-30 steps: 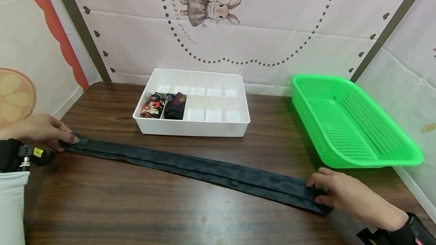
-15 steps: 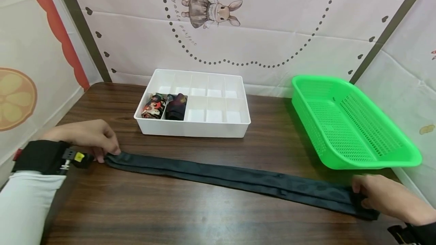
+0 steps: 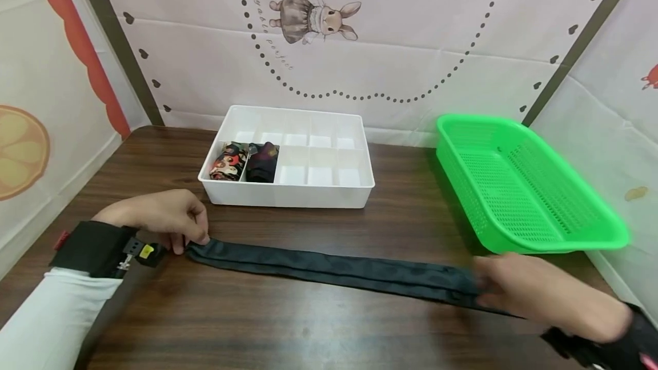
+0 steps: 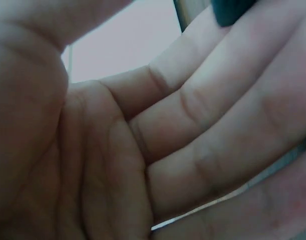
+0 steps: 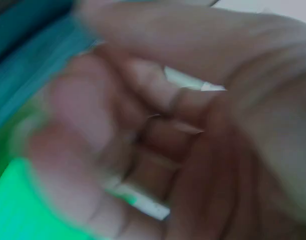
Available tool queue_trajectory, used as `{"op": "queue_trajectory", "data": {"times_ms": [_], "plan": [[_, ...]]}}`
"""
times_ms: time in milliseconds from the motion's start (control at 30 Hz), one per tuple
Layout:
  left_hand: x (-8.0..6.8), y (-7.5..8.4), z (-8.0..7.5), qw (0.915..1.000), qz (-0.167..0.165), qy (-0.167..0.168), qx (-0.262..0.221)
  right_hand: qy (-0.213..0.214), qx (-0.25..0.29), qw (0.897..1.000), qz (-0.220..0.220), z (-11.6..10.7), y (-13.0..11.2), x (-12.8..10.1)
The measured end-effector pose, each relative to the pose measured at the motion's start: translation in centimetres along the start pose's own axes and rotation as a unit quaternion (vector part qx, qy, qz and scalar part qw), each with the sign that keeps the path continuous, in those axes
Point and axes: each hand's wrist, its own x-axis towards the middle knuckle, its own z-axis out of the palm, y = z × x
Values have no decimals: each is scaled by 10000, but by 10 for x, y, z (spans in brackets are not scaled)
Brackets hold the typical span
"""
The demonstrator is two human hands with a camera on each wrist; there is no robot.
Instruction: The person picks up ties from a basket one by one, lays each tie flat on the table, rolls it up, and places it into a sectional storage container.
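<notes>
A long dark green strip of folded cloth (image 3: 329,267) lies across the table, a lengthwise fold line along it. My left hand (image 3: 169,216) pinches its left end. In the left wrist view a dark green bit of the strip (image 4: 232,11) shows at the fingertips. My right hand (image 3: 534,290), blurred, has its fingers curled at the strip's right end and partly covers it. The right wrist view shows the curled fingers (image 5: 82,105) and thumb near the strip (image 5: 37,60); the exact grip is blurred.
A white divided box (image 3: 288,194) stands at the back, with a colourful patterned cloth bundle (image 3: 228,163) and a dark cloth bundle (image 3: 262,163) in two front-left compartments. A green plastic basket (image 3: 532,187) stands at the right. Printed white sheets (image 3: 411,27) hang behind and beside the table.
My left hand has moved right with the strip's left end. My right hand first moved right with the other end, then came back left; the visible strip is now shorter.
</notes>
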Motion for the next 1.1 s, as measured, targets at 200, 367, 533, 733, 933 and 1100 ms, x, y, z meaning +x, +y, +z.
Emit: {"op": "queue_trajectory", "data": {"times_ms": [200, 367, 533, 733, 933, 1100], "plan": [[-5, 3, 6, 9964, -250, 666, 460, 961, 119, 9668, -2363, -7, -99, 87], [-14, 0, 11, 9933, -578, 808, 586, 1188, -92, 9428, -3112, -11, -172, 162], [-19, -4, 21, 9945, -286, 929, 385, 1246, -538, 9422, -3064, -7, -232, 219], [-14, -8, 28, 9941, -54, 1038, 295, 1555, -1273, 9351, -2920, 14, -275, 257], [-15, -10, 26, 9935, 84, 1097, 279, 1795, -1688, 9292, -2753, 16, -297, 275], [-13, -9, 24, 9943, 8, 1058, 154, 1663, -1617, 9324, -2771, 17, -298, 290]]}}
